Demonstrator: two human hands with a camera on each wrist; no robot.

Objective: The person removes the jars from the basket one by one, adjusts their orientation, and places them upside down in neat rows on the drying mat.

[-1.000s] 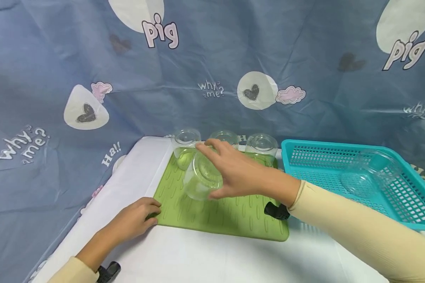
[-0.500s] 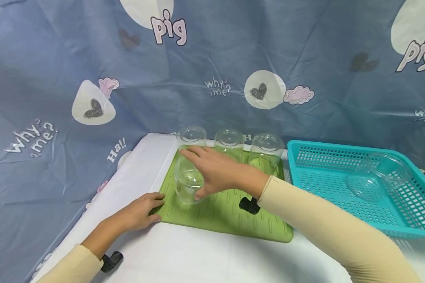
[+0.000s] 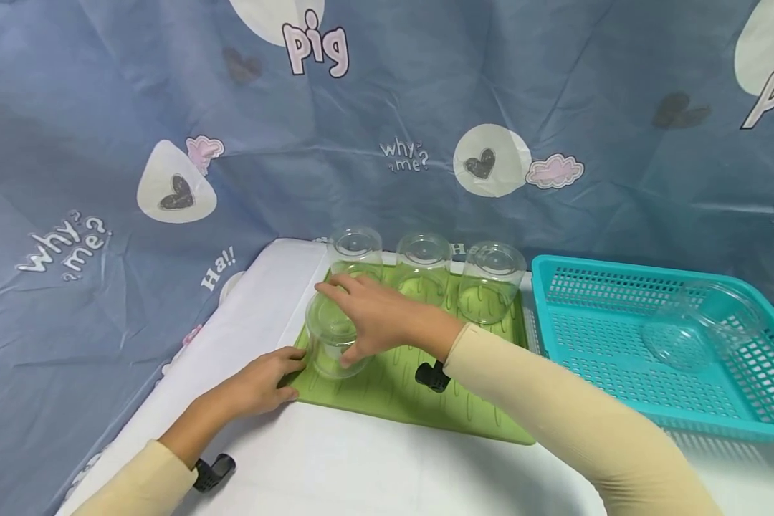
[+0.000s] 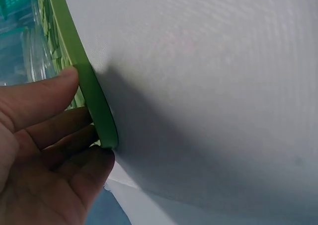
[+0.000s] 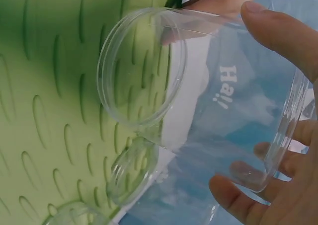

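A clear plastic jar (image 3: 330, 342) stands at the front left of the green ridged mat (image 3: 419, 401), and my right hand (image 3: 375, 315) grips it from above and the right. In the right wrist view, thumb and fingers spread round the clear wall of the jar (image 5: 233, 96); its far rim is by the mat, but contact is hard to tell. My left hand (image 3: 261, 381) holds the mat's front left corner. In the left wrist view, its thumb (image 4: 62, 91) and bent fingers lie against the mat's edge. Several other clear jars stand behind, including the back left jar (image 3: 356, 247).
To the right is a turquoise basket (image 3: 619, 269) with another clear jar (image 3: 684, 337) lying in it. A white cloth (image 3: 374, 466) covers the table. Behind everything hangs a blue printed curtain (image 3: 335, 143).
My right hand has moved left and forward with the jar and brought it down from a tilt to upright on the mat's front left part. The left hand stays at the corner.
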